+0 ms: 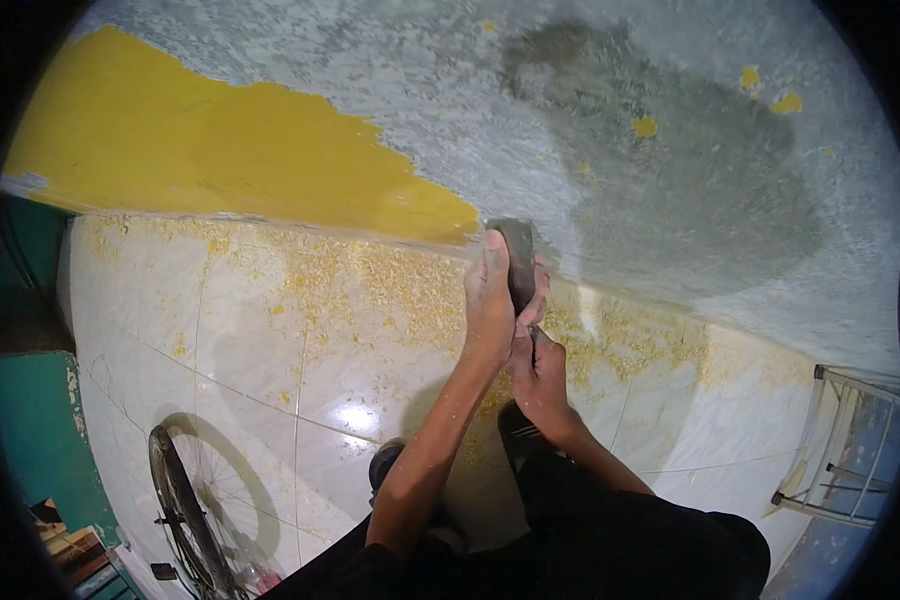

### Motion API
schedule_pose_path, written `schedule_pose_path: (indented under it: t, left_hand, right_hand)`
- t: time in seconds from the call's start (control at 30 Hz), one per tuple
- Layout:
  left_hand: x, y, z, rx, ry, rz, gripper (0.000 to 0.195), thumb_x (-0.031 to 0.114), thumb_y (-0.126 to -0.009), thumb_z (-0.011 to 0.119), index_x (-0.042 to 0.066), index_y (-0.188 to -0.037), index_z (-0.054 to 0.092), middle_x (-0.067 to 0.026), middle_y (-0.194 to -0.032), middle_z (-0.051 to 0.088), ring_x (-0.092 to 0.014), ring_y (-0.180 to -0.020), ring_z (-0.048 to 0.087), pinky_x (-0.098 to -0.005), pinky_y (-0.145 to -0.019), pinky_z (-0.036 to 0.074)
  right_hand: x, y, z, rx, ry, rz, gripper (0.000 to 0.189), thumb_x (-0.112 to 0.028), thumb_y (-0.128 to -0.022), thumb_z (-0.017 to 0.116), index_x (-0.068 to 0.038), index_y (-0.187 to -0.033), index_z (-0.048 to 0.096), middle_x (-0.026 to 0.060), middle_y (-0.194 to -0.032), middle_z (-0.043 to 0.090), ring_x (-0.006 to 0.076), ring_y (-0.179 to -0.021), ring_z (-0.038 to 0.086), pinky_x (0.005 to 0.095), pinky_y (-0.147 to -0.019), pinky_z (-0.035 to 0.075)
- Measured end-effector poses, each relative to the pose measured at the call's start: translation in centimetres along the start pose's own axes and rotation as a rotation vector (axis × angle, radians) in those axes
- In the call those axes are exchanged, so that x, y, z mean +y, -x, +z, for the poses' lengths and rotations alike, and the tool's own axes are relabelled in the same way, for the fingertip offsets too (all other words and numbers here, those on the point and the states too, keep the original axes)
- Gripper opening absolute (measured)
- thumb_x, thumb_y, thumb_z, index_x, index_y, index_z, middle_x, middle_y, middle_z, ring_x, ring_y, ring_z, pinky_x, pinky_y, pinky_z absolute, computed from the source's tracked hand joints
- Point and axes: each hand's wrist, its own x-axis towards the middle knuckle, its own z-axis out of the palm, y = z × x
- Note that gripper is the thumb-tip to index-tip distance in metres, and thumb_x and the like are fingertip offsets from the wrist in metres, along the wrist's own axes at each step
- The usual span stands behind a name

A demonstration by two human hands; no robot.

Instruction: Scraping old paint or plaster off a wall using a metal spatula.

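With my left hand (491,300) I grip a dark flat scraping tool (522,262), thumb on its near face and fingers round its far side. My right hand (541,371) is closed on the tool's lower end, just below the left. The tool's top edge is at the wall, where yellow paint (270,157) borders bare grey plaster (450,112). Small yellow patches (644,127) dot the grey part, which has a large darker area. Most of the tool's lower end is hidden by my hands.
Yellow paint flakes (390,281) litter the tiled floor (247,360) along the wall's foot. A bicycle wheel (187,517) stands at lower left, near a green surface (37,435). At right is a metal rack (840,450). My feet are on the floor below my hands.
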Motion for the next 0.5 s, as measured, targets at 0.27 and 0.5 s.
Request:
schedule_pose_path:
  t: [0.27,0.5]
  left_hand:
    - [-0.1,0.0,-0.3,0.038,-0.009,-0.029,0.052,0.056,-0.091,0.041,0.005,-0.085,0.049,-0.0013,-0.061,0.047,-0.007,-0.038,0.031,-0.0204,-0.036,0.024]
    - [0.7,0.2,0.7,0.065,0.058,0.010,0.053,0.057,-0.091,0.040,0.005,-0.085,0.049,-0.0009,-0.060,0.046,-0.008,-0.039,0.030,-0.0209,-0.036,0.024]
  right_hand:
    - [-0.1,0.1,0.0,-0.014,0.038,0.009,0.024,-0.016,-0.092,0.046,0.004,-0.082,0.054,0.0246,-0.059,0.049,0.0384,-0.051,0.052,0.0402,-0.047,0.039]
    - [-1.9,-0.8,-0.6,-0.049,0.057,0.019,0.026,-0.019,-0.094,0.045,0.003,-0.083,0.054,0.0234,-0.059,0.047,0.0351,-0.048,0.049,0.0393,-0.046,0.038]
